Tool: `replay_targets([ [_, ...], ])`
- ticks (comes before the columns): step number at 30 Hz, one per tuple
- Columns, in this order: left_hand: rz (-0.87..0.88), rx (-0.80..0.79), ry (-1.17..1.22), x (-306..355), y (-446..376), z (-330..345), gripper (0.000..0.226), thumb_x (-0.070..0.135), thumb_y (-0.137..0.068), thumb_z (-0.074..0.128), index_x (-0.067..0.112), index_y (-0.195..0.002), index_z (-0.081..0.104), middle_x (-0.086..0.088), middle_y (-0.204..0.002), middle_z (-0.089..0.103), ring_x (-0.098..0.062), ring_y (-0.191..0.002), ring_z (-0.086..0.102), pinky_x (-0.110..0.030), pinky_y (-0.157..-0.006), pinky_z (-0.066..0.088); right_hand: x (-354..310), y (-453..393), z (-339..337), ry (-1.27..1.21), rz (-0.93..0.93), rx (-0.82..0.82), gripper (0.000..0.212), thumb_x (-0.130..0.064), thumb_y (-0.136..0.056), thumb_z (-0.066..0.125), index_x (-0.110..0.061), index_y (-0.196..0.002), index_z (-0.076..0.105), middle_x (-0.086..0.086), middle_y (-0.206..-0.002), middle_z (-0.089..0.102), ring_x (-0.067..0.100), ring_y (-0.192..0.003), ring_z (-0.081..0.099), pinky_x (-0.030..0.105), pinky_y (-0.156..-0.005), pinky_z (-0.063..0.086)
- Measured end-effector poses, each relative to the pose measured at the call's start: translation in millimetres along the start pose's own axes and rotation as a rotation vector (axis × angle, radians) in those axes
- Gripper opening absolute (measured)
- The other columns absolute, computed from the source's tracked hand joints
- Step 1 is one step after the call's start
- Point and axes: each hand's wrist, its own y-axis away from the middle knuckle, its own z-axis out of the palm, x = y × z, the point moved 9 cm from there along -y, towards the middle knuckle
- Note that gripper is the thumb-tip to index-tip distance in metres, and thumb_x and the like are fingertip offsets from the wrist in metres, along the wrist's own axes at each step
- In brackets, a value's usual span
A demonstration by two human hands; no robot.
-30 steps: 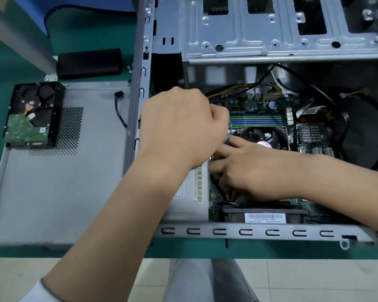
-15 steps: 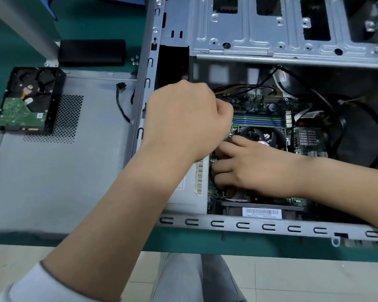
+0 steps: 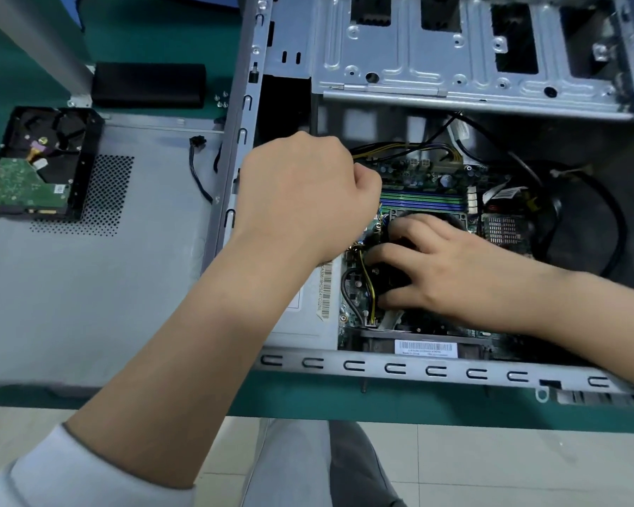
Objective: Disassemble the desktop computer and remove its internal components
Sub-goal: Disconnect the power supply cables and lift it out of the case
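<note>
The open desktop case (image 3: pixel 436 371) lies on its side with the green motherboard (image 3: pixel 425 173) exposed. My right hand (image 3: pixel 451 272) reaches in from the right, its fingers spread and curled round the black CPU cooler fan (image 3: pixel 385 279). My left hand (image 3: pixel 304 199) is a closed fist just left of the cooler, above the board's left edge. It grips what looked like a screwdriver in the earlier frames; the fist hides the tool now.
A removed hard drive (image 3: pixel 33 166) lies on the detached side panel (image 3: pixel 88 287) at the left. A black box (image 3: pixel 147 84) and loose screws (image 3: pixel 221 100) sit behind the panel. The metal drive cage (image 3: pixel 454 49) spans the case's far side. Black cables (image 3: pixel 601 214) loop at the right.
My right hand has shifted right and up from the board's lower left, and its fingers now wrap the cooler fan. My left fist has barely moved.
</note>
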Motion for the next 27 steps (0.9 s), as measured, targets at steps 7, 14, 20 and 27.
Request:
replay_targets([
  [7,-0.003,-0.015,0.027,-1.6,-0.9,1.3,0.043,0.036,-0.085,0.037,0.012,-0.050,0.035,-0.002,-0.047,0.032,-0.018,-0.042,0.029,-0.025,-0.045,0.016,3.3,8.9,15.2,-0.349,0.092,-0.149,0.020,-0.019,-0.071,0.072,-0.036,-0.081,0.074,0.003,-0.135,0.047,0.036,-0.125,0.033,0.047,-0.102,0.034],
  [14,0.013,-0.017,0.033,-1.0,-1.7,1.0,0.043,0.036,-0.086,0.037,0.013,-0.050,0.034,-0.003,-0.048,0.030,-0.017,-0.043,0.027,-0.026,-0.045,0.017,4.2,15.9,17.7,-0.321,0.076,-0.153,0.026,-0.019,-0.071,0.069,-0.035,-0.092,0.071,0.001,-0.143,0.040,0.035,-0.129,0.028,0.045,-0.108,0.026],
  [20,0.019,-0.028,0.017,-1.3,-3.4,3.4,0.042,0.036,-0.086,0.036,0.011,-0.051,0.043,-0.003,-0.046,0.032,-0.020,-0.042,0.030,-0.024,-0.045,0.020,7.4,15.9,14.5,-0.200,0.041,-0.123,0.012,-0.033,-0.077,0.074,-0.028,-0.088,0.072,0.003,-0.140,0.045,0.034,-0.126,0.037,0.047,-0.103,0.036],
  [27,0.007,-0.012,-0.007,-2.0,-3.3,3.6,0.042,0.038,-0.086,0.036,0.013,-0.055,0.050,-0.003,-0.048,0.036,-0.018,-0.043,0.032,-0.025,-0.045,0.020,11.5,-0.1,-8.0,-0.335,0.001,-0.002,0.014,-0.032,-0.090,0.059,-0.023,-0.098,0.066,0.001,-0.122,0.053,0.029,-0.107,0.043,0.045,-0.087,0.041],
])
